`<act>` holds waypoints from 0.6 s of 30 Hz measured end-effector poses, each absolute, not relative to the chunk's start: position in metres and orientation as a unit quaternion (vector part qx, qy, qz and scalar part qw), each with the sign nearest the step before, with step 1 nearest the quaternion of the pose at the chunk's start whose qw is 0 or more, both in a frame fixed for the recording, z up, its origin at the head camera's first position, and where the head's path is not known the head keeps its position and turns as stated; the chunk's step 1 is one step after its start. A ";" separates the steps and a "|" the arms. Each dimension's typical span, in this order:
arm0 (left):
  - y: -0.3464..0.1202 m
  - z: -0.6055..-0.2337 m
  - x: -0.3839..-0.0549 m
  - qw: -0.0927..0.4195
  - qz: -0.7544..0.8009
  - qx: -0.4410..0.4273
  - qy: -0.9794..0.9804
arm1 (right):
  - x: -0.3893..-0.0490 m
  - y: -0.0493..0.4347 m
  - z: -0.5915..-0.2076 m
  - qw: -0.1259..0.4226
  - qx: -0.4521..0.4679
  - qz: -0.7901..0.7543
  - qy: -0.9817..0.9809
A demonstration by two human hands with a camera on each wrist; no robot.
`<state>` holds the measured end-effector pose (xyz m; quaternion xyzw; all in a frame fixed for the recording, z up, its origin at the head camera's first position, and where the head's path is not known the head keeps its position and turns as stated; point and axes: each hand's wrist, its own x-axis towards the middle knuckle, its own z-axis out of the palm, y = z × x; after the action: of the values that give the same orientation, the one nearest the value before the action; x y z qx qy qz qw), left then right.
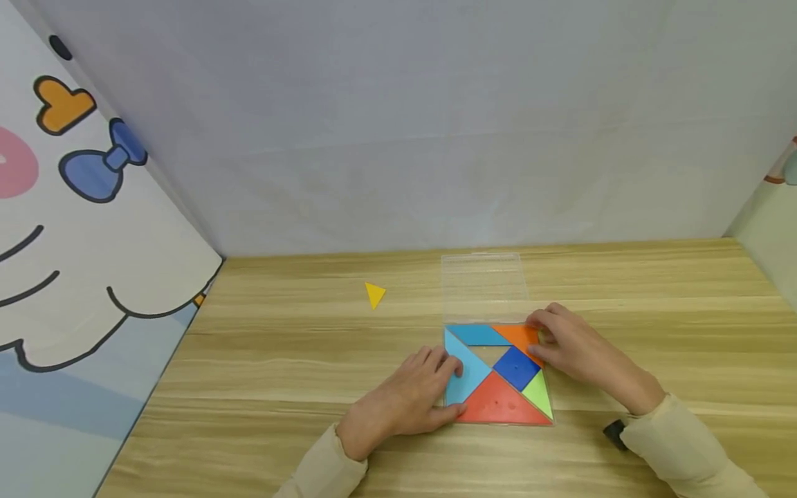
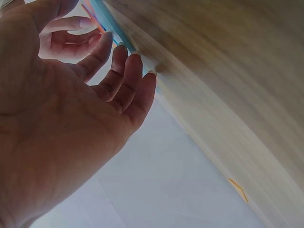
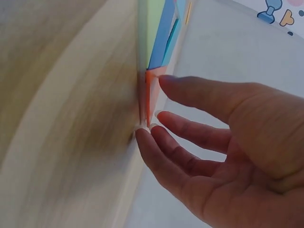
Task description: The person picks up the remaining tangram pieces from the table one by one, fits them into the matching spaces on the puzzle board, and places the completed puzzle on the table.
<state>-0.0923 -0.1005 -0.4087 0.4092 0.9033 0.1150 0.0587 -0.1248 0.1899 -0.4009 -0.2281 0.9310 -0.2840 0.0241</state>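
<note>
A tangram tray [image 1: 553,423] lies on the table with several coloured pieces in it. My left hand [image 1: 407,394] rests at its left side, fingertips over the light blue triangle [image 1: 463,370] and thumb by the red triangle [image 1: 504,404]. At the back right corner my right hand [image 1: 575,349] holds the orange triangle [image 1: 517,335] between thumb and fingers. The dark blue square [image 1: 517,369], green triangle [image 1: 539,394] and blue parallelogram [image 1: 478,335] sit in the tray around a bare triangular gap. In the right wrist view the thumb touches the orange triangle [image 3: 153,90].
A yellow triangle [image 1: 375,294] lies alone on the wooden table [image 1: 280,360], left of the tray. The transparent lid [image 1: 482,287] lies flat behind the tray. A pale cloth wall [image 1: 436,138] stands at the back, and a cartoon-printed panel [image 1: 75,277] at the left.
</note>
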 end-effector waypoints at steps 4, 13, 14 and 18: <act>-0.100 -0.408 -0.092 0.060 0.114 0.408 0.904 | -0.124 0.194 -0.401 0.030 -0.232 -0.275 0.932; -0.100 -0.409 -0.092 0.058 0.117 0.407 0.904 | -0.124 0.195 -0.402 0.022 -0.254 -0.273 0.928; -0.101 -0.409 -0.092 0.058 0.116 0.406 0.905 | -0.124 0.195 -0.402 0.021 -0.254 -0.273 0.927; -0.101 -0.410 -0.092 0.060 0.114 0.404 0.905 | -0.124 0.195 -0.402 0.020 -0.258 -0.279 0.925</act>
<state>-0.0920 -0.1007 -0.4095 0.4045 0.9054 0.1138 0.0603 -0.1242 0.1946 -0.4015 -0.2576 0.9249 -0.2788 0.0201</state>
